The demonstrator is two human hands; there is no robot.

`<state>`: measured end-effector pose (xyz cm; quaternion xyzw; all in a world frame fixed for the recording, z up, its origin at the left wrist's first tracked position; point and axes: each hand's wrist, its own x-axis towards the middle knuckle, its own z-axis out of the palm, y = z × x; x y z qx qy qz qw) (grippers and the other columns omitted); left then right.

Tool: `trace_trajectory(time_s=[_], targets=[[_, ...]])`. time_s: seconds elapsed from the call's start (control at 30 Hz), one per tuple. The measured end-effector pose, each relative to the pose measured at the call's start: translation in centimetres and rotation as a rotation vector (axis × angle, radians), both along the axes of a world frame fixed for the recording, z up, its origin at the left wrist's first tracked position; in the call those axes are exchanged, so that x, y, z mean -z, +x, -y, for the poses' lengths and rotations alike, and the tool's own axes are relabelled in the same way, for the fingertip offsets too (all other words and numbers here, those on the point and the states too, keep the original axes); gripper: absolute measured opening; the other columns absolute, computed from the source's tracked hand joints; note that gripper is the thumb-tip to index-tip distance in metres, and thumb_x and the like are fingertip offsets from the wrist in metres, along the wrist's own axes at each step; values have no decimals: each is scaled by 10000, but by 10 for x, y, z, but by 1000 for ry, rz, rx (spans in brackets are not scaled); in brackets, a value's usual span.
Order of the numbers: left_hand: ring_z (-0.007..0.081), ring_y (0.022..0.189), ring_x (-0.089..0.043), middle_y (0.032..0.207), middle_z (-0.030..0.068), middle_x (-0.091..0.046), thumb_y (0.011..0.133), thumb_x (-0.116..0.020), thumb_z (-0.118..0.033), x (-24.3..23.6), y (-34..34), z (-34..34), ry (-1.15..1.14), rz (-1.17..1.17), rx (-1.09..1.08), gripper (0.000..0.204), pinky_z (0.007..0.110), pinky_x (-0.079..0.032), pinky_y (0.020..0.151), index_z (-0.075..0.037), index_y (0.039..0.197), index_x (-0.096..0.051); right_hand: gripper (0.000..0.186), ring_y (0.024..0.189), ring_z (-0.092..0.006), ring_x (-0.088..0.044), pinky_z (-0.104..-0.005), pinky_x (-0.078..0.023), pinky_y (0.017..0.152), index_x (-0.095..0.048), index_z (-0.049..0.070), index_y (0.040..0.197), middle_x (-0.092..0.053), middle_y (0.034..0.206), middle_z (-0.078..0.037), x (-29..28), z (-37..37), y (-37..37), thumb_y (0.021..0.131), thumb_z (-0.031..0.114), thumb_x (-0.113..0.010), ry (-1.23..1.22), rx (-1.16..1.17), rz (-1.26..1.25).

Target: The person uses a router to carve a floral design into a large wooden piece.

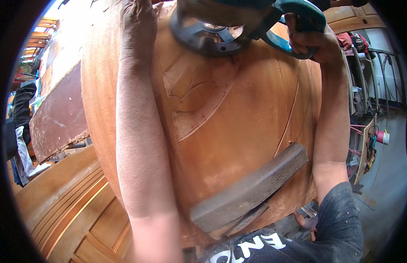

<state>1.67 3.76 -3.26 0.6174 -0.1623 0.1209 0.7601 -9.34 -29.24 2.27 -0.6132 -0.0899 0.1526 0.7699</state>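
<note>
My right hand is wrapped round the teal loop handle of a router. The router's round black base sits at the far part of a large reddish-brown wooden panel. Curved, leaf-like carved shapes show in the wood just nearer than the base. My left hand is at the far left of the panel, left of the router; its fingers are cut off by the upper edge, so their grip is hidden. A long dark grey angular block lies slantwise on the near part of the panel.
A panelled wooden door lies at the lower left, below a brown board. Dark metal racks stand at the right, beside a grey floor. A pink and white roll is nearby. Stacked wood is at the far left.
</note>
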Motion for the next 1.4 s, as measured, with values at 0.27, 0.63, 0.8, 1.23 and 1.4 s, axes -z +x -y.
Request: trace_trajectory(time_s=[0.27, 0.63, 0.8, 1.23, 1.4], targets=[[139, 864, -639, 1037, 37, -669, 1064, -499, -413, 0, 2, 1, -17, 3, 2, 387, 331, -516, 793, -87, 1219, -638, 689, 531, -109, -535, -265, -356, 434, -569, -22, 1379, -681, 883, -100, -5, 2, -1, 713, -79, -734, -91, 41, 1], [142, 861, -639, 1036, 39, -670, 1062, -503, -411, -1, 3, -1, -30, 1, 5, 384, 330, -515, 789, -86, 1210, -642, 653, 534, -110, -548, -268, -355, 431, -580, -43, 1327, -676, 854, -98, -3, 3, -3, 697, -67, -751, -36, 32, -16], [143, 860, -639, 1036, 39, -671, 1061, -505, -411, -2, 0, -5, -25, 3, 12, 382, 330, -514, 787, -85, 1206, -643, 631, 522, -106, -518, -268, -346, 433, -592, -33, 1333, -644, 813, -87, -5, -5, -1, 725, -94, -751, -25, -8, -3], [146, 856, -639, 1035, 41, -673, 1059, -509, -409, 0, 2, -7, -41, 0, 18, 378, 330, -513, 783, -84, 1195, -648, 535, 517, -95, -512, -256, -376, 463, -608, -13, 1257, -628, 783, -69, -1, 3, -2, 746, -30, -762, -148, 9, 44], [147, 854, -638, 1034, 42, -674, 1058, -511, -408, 1, 3, -3, -49, 3, 31, 376, 330, -512, 781, -84, 1191, -649, 405, 516, -91, -525, -246, -426, 492, -634, 0, 1126, -609, 747, -44, 2, 10, 0, 753, 78, -772, -318, -13, 116]])
